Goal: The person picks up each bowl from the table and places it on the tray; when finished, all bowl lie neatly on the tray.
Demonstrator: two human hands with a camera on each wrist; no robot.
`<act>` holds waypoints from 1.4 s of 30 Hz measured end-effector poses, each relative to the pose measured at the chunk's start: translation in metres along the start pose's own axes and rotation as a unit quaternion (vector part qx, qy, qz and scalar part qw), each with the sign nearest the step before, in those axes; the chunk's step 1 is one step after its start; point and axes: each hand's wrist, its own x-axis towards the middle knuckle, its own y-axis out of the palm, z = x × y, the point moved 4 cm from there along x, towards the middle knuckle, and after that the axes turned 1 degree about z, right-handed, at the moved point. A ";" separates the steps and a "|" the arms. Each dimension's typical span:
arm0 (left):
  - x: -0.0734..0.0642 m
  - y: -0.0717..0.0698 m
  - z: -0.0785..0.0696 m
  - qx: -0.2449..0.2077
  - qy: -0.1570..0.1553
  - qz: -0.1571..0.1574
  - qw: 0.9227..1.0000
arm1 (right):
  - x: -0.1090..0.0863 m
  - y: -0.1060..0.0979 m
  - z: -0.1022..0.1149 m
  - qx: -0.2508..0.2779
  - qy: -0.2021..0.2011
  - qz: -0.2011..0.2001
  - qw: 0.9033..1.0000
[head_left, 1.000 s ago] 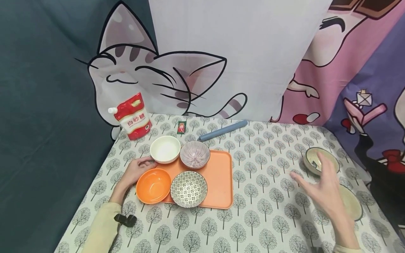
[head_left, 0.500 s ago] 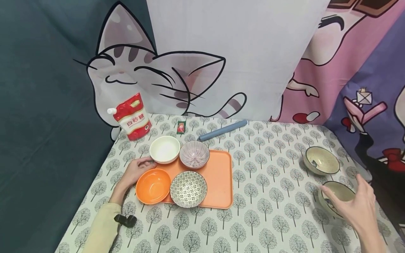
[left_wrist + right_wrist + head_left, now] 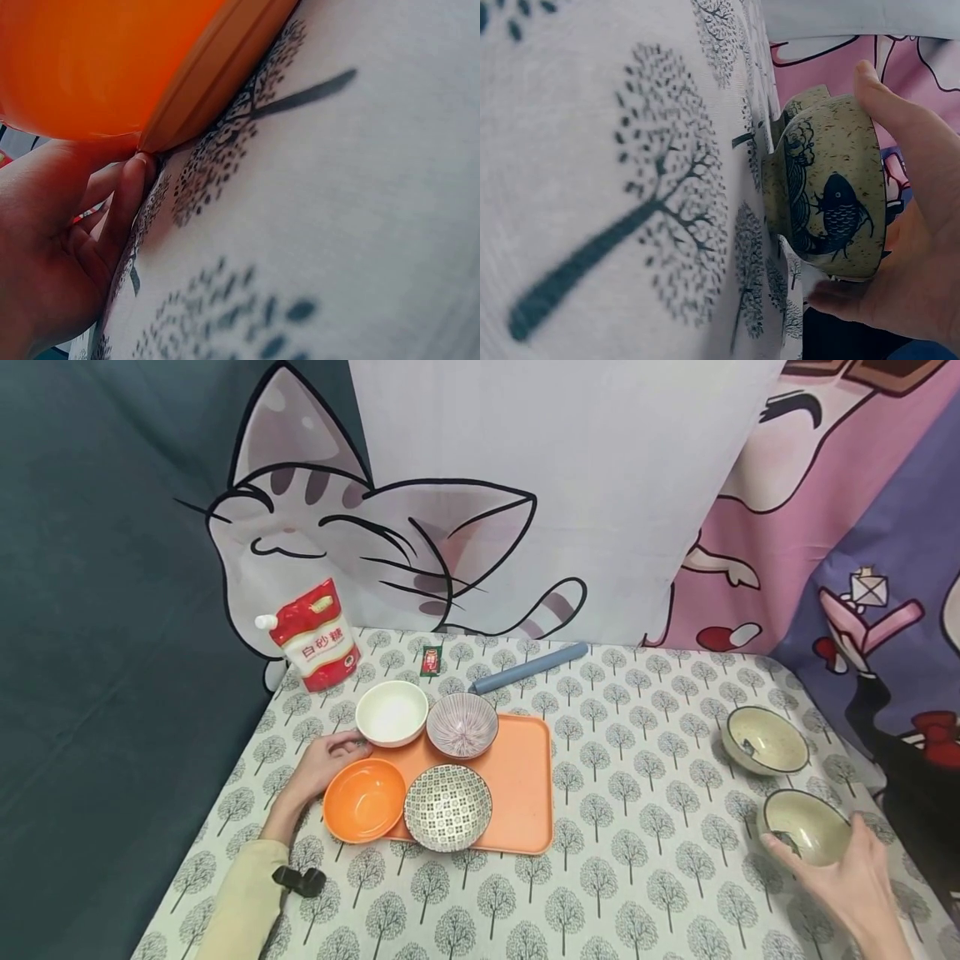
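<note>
My right hand (image 3: 855,877) grips a fish-painted bowl (image 3: 836,187); my left hand (image 3: 322,768) pinches the tray (image 3: 525,785) bearing four bowls (image 3: 447,810).

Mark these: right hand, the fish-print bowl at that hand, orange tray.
Right hand (image 3: 849,875): head view, middle of the hand.
Fish-print bowl (image 3: 835,187): right wrist view, outer wall.
Orange tray (image 3: 521,778): head view, bare surface toward its right end.

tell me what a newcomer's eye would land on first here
Probably the smiling cartoon cat on the backdrop, left of centre behind the tree-print tablecloth. Next, likely the glossy orange bowl at the near left corner of the orange tray. At the far right, the right hand curls around a fish-painted bowl.
</note>
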 end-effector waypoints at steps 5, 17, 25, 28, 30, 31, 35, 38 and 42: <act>0.000 0.000 0.000 -0.001 0.003 0.003 1.000 | 0.001 0.002 -0.003 0.003 0.021 0.021 1.000; 0.000 -0.001 0.000 0.002 0.001 0.000 1.000 | -0.005 0.007 0.014 0.025 -0.016 -0.015 0.999; 0.000 -0.001 0.000 -0.005 -0.002 0.000 1.000 | -0.015 0.023 0.061 0.041 -0.084 0.017 0.995; -0.001 0.000 -0.002 -0.011 -0.002 0.004 1.000 | -0.020 0.027 0.079 0.048 -0.106 0.027 0.993; -0.002 0.001 -0.003 -0.016 -0.001 0.004 1.000 | -0.023 0.030 0.090 0.055 -0.123 0.031 0.990; -0.002 0.001 -0.003 -0.018 -0.001 0.004 1.000 | -0.025 0.032 0.095 0.061 -0.132 0.034 0.989; 0.000 0.001 -0.003 -0.012 -0.003 0.003 1.000 | -0.033 0.041 0.115 0.070 -0.173 0.036 0.982; 0.001 0.001 -0.001 -0.005 -0.005 0.002 1.000 | -0.039 0.050 0.132 0.074 -0.197 0.044 0.977; 0.001 0.000 0.000 -0.002 -0.006 0.000 1.000 | -0.047 0.063 0.154 0.085 -0.227 0.063 0.968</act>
